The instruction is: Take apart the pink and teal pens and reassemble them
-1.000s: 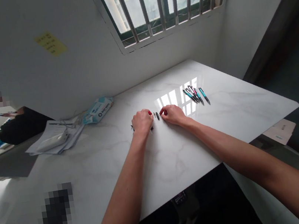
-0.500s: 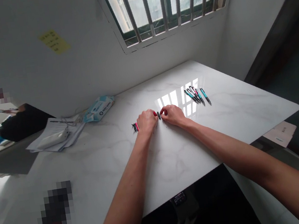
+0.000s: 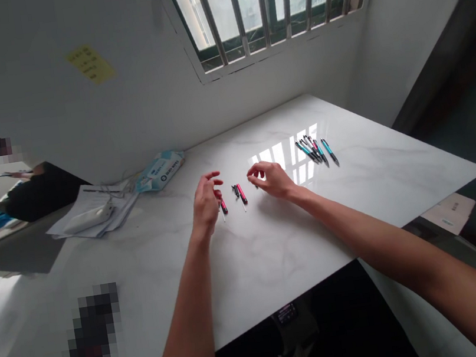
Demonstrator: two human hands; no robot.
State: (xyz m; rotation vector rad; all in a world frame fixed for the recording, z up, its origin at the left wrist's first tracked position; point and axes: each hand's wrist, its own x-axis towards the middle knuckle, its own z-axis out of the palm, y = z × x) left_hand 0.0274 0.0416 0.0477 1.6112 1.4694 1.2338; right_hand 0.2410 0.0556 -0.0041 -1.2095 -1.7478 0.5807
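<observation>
My left hand (image 3: 206, 203) is raised a little over the table, fingers spread and holding nothing. Just beside its thumb lies a red pen barrel (image 3: 224, 207) with a dark end, and a thin white refill (image 3: 223, 217) sticks out near it. Between my hands, a second red barrel (image 3: 241, 193) rests alongside small black pen parts (image 3: 235, 191); another thin refill (image 3: 245, 208) shows below them. My right hand (image 3: 273, 179) hovers to the right with loosely curved fingers apart and nothing visible in them. Partly hidden under it is a small dark piece (image 3: 256, 186).
Several teal, red and dark pens (image 3: 317, 150) lie at the right on the white marbled table (image 3: 381, 181). At the left are a wipes pack (image 3: 160, 171) and papers (image 3: 93, 230) with a white device (image 3: 88, 217). A person (image 3: 43, 190) sits beyond the left edge.
My hands have moved apart, the left one shifting left and opening. The pen pieces formerly held between them now lie on the table, with a red barrel and black parts uncovered.
</observation>
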